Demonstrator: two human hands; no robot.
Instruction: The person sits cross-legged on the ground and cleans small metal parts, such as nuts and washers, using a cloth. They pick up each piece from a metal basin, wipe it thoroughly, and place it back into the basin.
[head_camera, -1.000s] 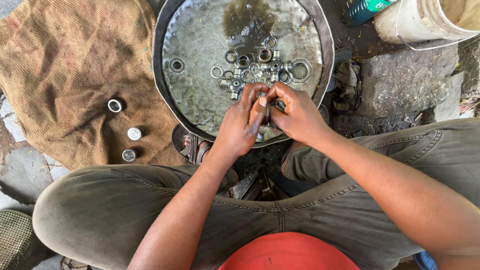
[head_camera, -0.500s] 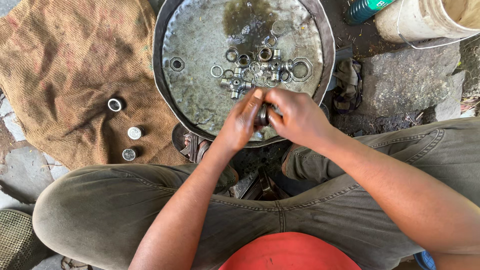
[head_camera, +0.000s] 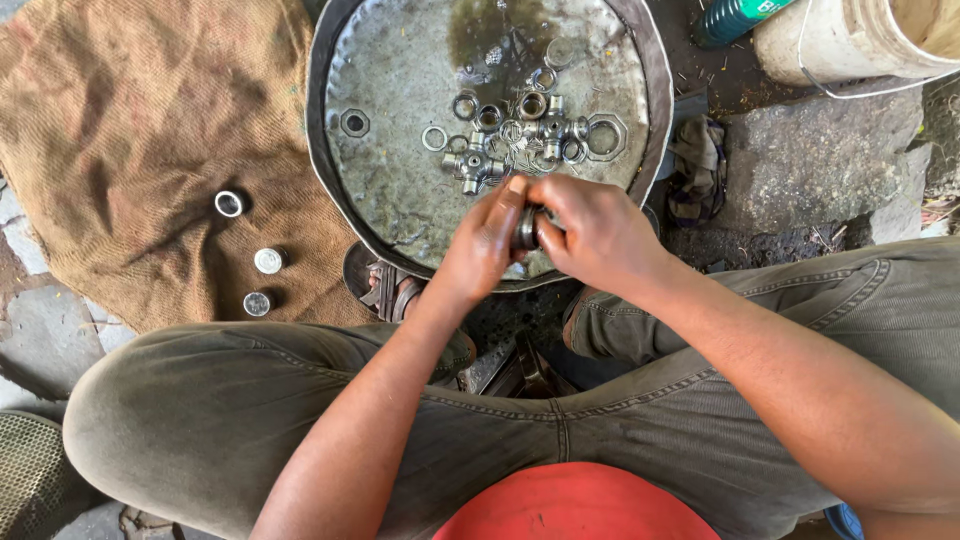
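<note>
My left hand (head_camera: 482, 247) and my right hand (head_camera: 592, 230) meet over the near rim of a round metal pan (head_camera: 390, 90). Both grip one small dark metal bearing cup (head_camera: 527, 228) between their fingertips; most of it is hidden by the fingers. Just beyond the hands, in the pan, lies a cluster of small metal parts (head_camera: 520, 135): rings, cups, a cross-shaped joint piece and a hexagonal nut. A lone hexagonal nut (head_camera: 354, 123) lies at the pan's left side.
A brown burlap cloth (head_camera: 130, 130) lies to the left with three small round metal caps (head_camera: 256, 260) on it. At the upper right are a white bucket (head_camera: 850, 40), a green bottle (head_camera: 735, 18), a grey stone slab (head_camera: 810, 170) and a dirty rag (head_camera: 695, 165).
Both hands stay together on the small part, with the fingers shifting slightly around it. Nothing else has moved.
</note>
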